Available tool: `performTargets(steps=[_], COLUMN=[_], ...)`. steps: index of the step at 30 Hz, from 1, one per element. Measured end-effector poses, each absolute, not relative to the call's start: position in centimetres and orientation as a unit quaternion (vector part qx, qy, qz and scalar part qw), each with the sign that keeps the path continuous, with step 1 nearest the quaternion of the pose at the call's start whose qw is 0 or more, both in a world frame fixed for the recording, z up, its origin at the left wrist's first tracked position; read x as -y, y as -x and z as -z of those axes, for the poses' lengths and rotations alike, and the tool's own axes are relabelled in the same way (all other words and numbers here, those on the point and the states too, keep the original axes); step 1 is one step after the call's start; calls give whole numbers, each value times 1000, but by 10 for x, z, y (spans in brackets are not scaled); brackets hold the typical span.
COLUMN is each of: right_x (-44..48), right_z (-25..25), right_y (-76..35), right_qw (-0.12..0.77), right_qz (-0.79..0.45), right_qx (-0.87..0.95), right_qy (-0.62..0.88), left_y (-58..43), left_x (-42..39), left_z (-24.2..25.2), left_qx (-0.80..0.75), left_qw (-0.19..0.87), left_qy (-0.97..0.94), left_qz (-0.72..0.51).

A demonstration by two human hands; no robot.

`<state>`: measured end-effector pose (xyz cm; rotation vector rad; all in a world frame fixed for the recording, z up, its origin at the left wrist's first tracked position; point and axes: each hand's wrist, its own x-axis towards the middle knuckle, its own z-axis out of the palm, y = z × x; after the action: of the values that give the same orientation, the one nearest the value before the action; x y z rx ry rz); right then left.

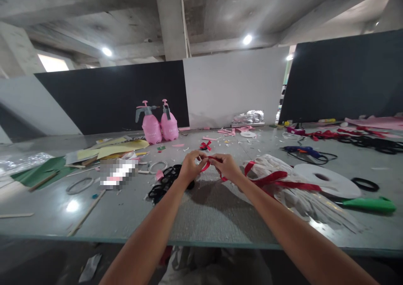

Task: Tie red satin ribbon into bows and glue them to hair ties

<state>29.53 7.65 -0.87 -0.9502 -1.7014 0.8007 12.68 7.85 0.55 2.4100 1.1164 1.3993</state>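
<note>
My left hand (190, 166) and my right hand (227, 166) meet above the middle of the grey table (208, 213), both pinching a red ribbon (277, 180). The ribbon runs from my fingers to the right, across a heap of clear plastic sleeves (302, 201). Fingers of both hands are closed on the ribbon's end, which is folded between them. A pile of black rings (163, 184) lies just left of my left wrist. A finished small red bow (205, 145) lies further back on the table.
Two pink spray bottles (160, 127) stand at the back. Yellow and green paper sheets (103, 151) lie at left. A white ribbon spool disc (327, 180), green-handled scissors (367, 204), a blue glue gun (304, 151) and more red ribbon (333, 134) are at right.
</note>
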Motion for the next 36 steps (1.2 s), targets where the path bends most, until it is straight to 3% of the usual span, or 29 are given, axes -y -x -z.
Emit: performTargets(steps=[5, 19, 32, 36], right_x=[-75, -80, -66, -57], right_z=[8, 18, 5, -1], right_y=[-297, -295, -291, -286], right_qw=[484, 421, 417, 448], right_qz=[-153, -164, -100, -154], right_qx=[773, 786, 814, 795], right_qy=[381, 422, 392, 378], left_y=[-124, -121, -115, -100], left_x=[-75, -79, -94, -107], left_z=[-8, -9, -6, -7], left_qx=[-404, -410, -481, -471], left_qw=[-17, -70, -49, 78], left_qy=[-814, -838, -770, -711], left_qz=[-417, -354, -416, -516])
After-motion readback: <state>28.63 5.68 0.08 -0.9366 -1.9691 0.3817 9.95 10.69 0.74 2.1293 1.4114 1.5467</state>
